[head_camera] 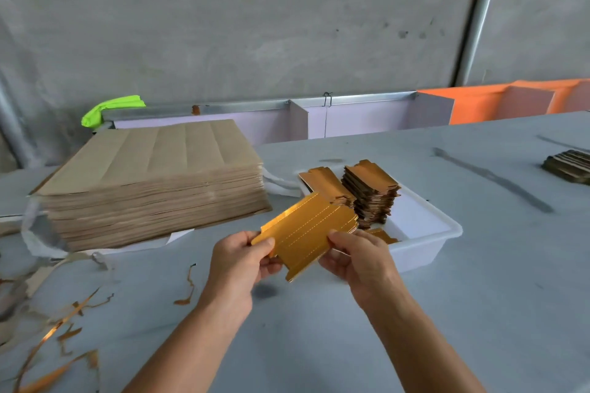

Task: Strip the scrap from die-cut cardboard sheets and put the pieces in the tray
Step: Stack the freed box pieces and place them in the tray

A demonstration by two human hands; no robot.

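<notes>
You've got a small bundle of gold pieces [306,234] pinched between both hands, lifted off the desk [319,329]. Your left hand [238,262] grips the near-left corner, thumb on top, fingers [271,265] curled underneath. Your right hand [357,260] clamps the right edge, thumb on the gold face, other fingers hidden behind. Two-sided hold looks meant to keep the loose layers squared up so they go in as one block.

White tray [424,252] sits just beyond your right fingers, touching nothing you hold. Inside it: a tall stack of finished pieces [372,193] at the far side, a lower stack [325,183] left of that, one loose piece [381,234] right behind your right knuckles. Bundle is tilted toward the tray, so the step is likely the drop-off; free floor in the tray is at its near-right part.

Unstripped sheets [153,182] piled well beyond your left fingers, brown side up, within reach for the next pull. Scrap strips [57,329] litter the desk near-left of your left wrist, kept clear of the tray side. One curl of scrap [188,287] lies just left of your left forearm.

Another dark stack [568,164] far right, too small to tell what.
</notes>
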